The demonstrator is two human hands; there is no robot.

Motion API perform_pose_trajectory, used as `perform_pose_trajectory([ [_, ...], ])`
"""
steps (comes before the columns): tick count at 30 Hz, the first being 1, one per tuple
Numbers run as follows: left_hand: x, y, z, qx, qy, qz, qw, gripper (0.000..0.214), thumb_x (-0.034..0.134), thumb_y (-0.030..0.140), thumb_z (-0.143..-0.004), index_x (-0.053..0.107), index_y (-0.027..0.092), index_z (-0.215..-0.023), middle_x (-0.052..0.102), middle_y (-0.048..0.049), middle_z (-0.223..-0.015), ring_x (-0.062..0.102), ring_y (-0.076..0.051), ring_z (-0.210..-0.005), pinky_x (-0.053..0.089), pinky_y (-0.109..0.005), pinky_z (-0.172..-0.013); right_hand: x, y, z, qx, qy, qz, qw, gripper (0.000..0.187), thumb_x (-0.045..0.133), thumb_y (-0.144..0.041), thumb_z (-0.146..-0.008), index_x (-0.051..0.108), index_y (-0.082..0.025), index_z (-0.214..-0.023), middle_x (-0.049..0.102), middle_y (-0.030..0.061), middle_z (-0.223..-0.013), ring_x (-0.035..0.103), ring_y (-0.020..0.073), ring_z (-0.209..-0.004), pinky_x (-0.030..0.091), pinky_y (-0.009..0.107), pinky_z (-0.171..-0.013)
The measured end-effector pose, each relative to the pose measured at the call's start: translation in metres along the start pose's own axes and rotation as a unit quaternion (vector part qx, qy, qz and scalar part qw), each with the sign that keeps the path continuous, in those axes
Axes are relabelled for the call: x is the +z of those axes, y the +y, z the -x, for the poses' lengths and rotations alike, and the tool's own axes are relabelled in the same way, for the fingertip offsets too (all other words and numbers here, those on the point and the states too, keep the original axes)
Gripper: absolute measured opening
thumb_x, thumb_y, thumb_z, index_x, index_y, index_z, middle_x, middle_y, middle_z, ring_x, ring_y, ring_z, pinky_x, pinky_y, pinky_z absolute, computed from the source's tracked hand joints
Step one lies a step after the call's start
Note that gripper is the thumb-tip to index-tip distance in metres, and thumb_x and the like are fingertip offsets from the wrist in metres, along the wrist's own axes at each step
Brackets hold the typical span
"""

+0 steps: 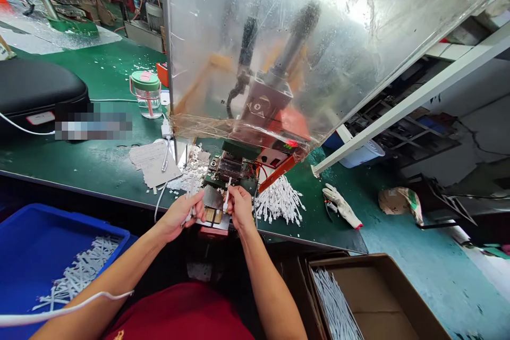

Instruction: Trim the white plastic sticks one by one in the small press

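My left hand [184, 213] is closed around a small white plastic part [190, 207] at the left edge of a metal mould plate [214, 203]. On the plate's right side my right hand [239, 206] pinches a thin white plastic piece [227, 199] that stands upright over the plate. Both hands sit at the front edge of the green bench [99, 164], just below a small press machine [255, 117] wrapped in a clear plastic shield [303, 37].
A heap of white plastic parts [279, 202] lies right of the machine, with scraps [191, 170] and paper [153, 162] on its left. A work glove [342, 206], a green-lidded jar [146, 93], a blue bin of parts [51, 255] and a cardboard box [374, 297] surround me.
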State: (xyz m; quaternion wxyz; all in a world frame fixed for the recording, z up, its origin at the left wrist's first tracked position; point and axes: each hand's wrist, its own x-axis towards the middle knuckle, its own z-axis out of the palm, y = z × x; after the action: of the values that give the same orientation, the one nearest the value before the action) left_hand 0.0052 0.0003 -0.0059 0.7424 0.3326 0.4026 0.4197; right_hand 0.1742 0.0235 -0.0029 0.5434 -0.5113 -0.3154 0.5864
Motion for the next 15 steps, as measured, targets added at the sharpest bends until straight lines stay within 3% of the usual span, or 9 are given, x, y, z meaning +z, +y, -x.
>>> perform_pose_trajectory([
  [2,0.004,-0.001,-0.005,0.018,0.009,-0.044,0.999,0.042,0.061,0.056,-0.084,0.065,0.015,-0.074,0.048,0.002,-0.047,0.055,-0.013,-0.05,0.016,-0.017,-0.034,0.0,0.0,0.0,-0.001,0.0,-0.001,1.0,0.032,0.07,-0.043,-0.07,0.05,-0.019,-0.062,0.056,-0.0055,-0.048,0.032,0.0025,-0.03,0.023,0.016,-0.03],
  [4,0.008,-0.003,-0.011,0.037,0.013,-0.085,0.996,0.042,0.062,0.054,-0.084,0.068,0.014,-0.096,0.045,0.0058,-0.046,0.048,-0.011,-0.045,0.018,-0.018,-0.035,0.001,0.0,0.0,-0.004,-0.002,0.001,1.0,0.033,0.07,-0.043,-0.07,0.05,-0.019,-0.062,0.055,-0.006,-0.047,0.032,0.0025,-0.03,0.023,0.016,-0.03],
  [9,0.024,-0.003,-0.026,0.069,0.019,-0.173,0.982,0.052,0.063,0.052,-0.082,0.065,0.009,-0.112,0.039,0.0103,-0.041,0.034,-0.008,-0.037,0.024,-0.021,-0.04,-0.009,-0.003,0.005,-0.01,-0.03,0.048,0.998,0.033,0.07,-0.049,-0.071,0.055,-0.019,-0.07,0.056,-0.0063,-0.051,0.04,0.0051,-0.032,0.031,0.017,-0.032],
  [12,0.031,-0.003,-0.034,0.05,0.029,-0.219,0.974,0.058,0.06,0.055,-0.082,0.064,0.008,-0.114,0.038,0.0104,-0.039,0.033,-0.01,-0.037,0.021,-0.023,-0.041,-0.037,-0.012,0.007,-0.012,-0.049,0.125,0.991,0.032,0.068,-0.049,-0.072,0.059,-0.019,-0.078,0.065,-0.0025,-0.061,0.047,0.0076,-0.036,0.037,0.019,-0.034],
  [15,0.034,-0.003,-0.038,0.043,0.038,-0.257,0.965,0.057,0.059,0.058,-0.082,0.066,0.009,-0.108,0.038,0.0096,-0.038,0.033,-0.011,-0.038,0.022,-0.023,-0.043,-0.089,-0.03,-0.001,-0.037,0.008,0.219,0.975,0.029,0.064,-0.048,-0.075,0.06,-0.019,-0.076,0.065,-0.0016,-0.064,0.048,0.0089,-0.039,0.04,0.021,-0.038],
])
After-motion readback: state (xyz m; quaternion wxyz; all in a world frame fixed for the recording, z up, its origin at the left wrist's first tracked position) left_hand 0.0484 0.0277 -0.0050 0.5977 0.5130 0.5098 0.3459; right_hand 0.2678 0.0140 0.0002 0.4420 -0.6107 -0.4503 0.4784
